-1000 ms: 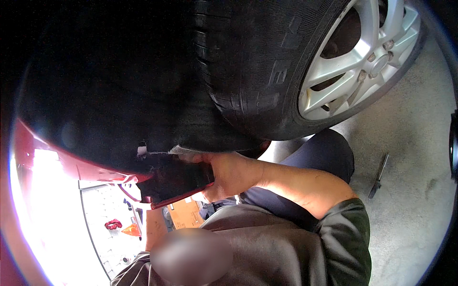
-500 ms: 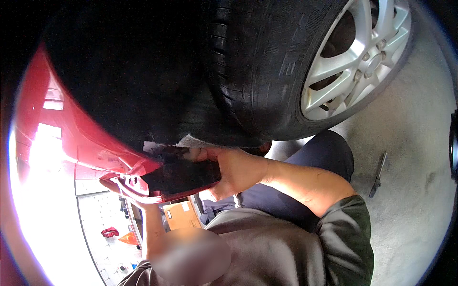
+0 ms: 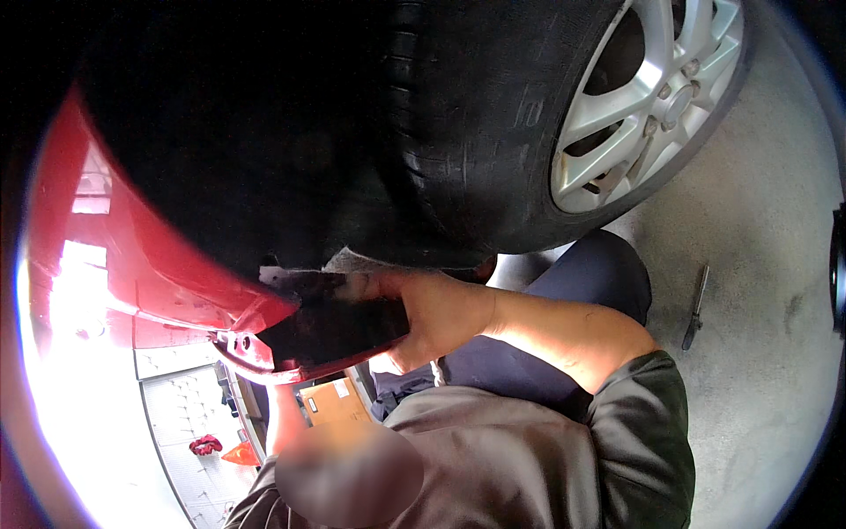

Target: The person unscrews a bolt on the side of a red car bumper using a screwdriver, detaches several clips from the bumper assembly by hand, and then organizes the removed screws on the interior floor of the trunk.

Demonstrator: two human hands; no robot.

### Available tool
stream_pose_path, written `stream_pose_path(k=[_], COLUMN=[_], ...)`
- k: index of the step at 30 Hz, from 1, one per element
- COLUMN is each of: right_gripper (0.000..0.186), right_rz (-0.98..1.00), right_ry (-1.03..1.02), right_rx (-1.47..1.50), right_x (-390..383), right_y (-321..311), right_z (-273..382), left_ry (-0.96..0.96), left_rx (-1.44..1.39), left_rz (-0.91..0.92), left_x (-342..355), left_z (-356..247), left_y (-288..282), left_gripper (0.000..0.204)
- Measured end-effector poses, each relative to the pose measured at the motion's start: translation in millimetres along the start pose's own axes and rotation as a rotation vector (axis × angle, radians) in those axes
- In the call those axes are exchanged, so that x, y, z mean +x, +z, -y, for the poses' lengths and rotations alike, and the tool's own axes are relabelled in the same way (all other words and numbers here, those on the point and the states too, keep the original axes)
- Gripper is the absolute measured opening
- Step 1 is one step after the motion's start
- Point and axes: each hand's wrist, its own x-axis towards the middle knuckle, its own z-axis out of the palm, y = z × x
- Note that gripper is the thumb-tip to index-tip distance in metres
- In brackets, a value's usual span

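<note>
A red bumper [image 3: 330, 363] stands partly away from the red fender [image 3: 194, 273], its dark inner side facing me. My right hand [image 3: 432, 317] is closed around the bumper's right end, the thumb low on its near edge and the fingers reaching into the shadow behind the wheel arch. My left forearm [image 3: 284, 414] rises toward the bumper's underside at the left. The left hand itself is hidden behind the bumper, so its fingers do not show. Just above my right hand, a torn-looking pale edge of the wheel-arch liner [image 3: 348, 259] hangs down.
A black tire [image 3: 493, 132] with a silver spoked wheel [image 3: 652, 110] fills the upper right. On the grey floor [image 3: 758, 291] at the right lies a slim hand tool [image 3: 696, 309]. A cardboard box [image 3: 335, 402] and a pale pegboard [image 3: 189, 423] stand beyond the bumper.
My left hand, partly visible at the bumper's left edge before, has slipped out of sight behind it. My right hand keeps its hold. The whole view has shifted slightly.
</note>
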Motion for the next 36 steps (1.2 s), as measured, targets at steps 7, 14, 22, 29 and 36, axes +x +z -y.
stream_pose_path(k=[7,14,22,29,36], right_gripper=[0.057,0.070,0.097,0.080,0.062], right_rz=[0.023,0.104,0.203,0.146,0.116], right_ry=[0.038,0.091,0.233,0.029,0.211], right_rx=[-0.079,-0.162,0.090,-0.115,-0.243], right_x=[0.0,3.6,-2.2,4.9,6.1], right_y=[1.5,-8.2,-14.1,7.6,10.6], right_z=[16.5,2.3,8.5,27.5,21.5], left_ry=[-0.118,-0.159,-0.201,-0.243,-0.275], left_rx=[-0.108,-0.116,-0.122,-0.136,-0.154], left_rz=[0.079,0.097,0.141,0.167,0.176], left_x=[43.6,29.5,40.6,45.7,47.5], left_z=[39.7,31.3,39.6,43.8,48.7], left_y=[35.6,23.0,11.0,-1.2,-6.1], left_gripper=[0.057,0.056,0.056,0.056,0.056])
